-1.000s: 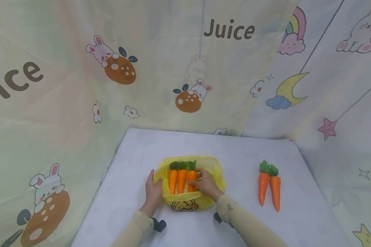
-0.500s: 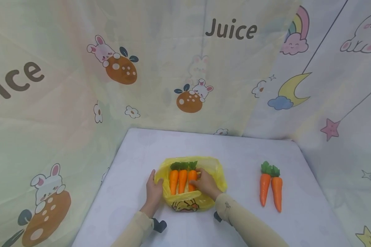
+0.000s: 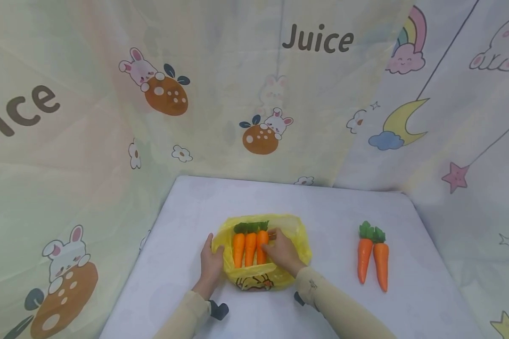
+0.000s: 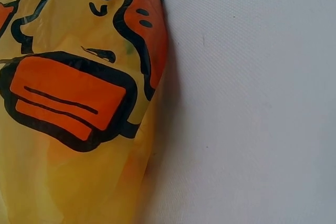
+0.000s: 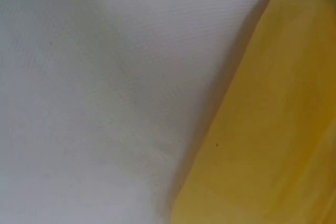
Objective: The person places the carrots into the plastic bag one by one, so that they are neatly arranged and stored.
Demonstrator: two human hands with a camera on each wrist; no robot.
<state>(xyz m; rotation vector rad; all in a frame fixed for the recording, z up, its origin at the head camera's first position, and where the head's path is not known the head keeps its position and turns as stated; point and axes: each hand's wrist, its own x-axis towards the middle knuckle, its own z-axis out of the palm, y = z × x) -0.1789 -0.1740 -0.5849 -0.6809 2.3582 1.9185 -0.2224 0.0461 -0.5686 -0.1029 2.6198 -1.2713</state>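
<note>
Inside an opened yellow plastic bag [image 3: 294, 226], three orange carrots with green tops lie side by side, tops pointing away. My left hand [image 3: 210, 263] grips the bag's left edge, thumb at the rim and fingers along the outside. Reaching in from the right, my right hand [image 3: 283, 251] holds the rightmost carrot [image 3: 261, 240], which now lies against the middle carrot [image 3: 250, 249]. The left carrot [image 3: 238, 249] lies beside them. A cartoon face print [image 4: 73, 93] fills the bag's side in the left wrist view. The right wrist view shows only plain bag [image 5: 262, 129] and tabletop; neither wrist view shows fingers.
Two more carrots, one [image 3: 364, 259] leaning near the other [image 3: 381, 266], lie on the white tabletop [image 3: 322, 207] to the right. Hanging cloth [image 3: 220, 94] with printed rabbits and moons stands around the table's back and sides.
My right hand has shifted the rightmost carrot left and slightly away, closing the gap to the middle one. The left hand keeps its grip on the bag; the head view has turned slightly.
</note>
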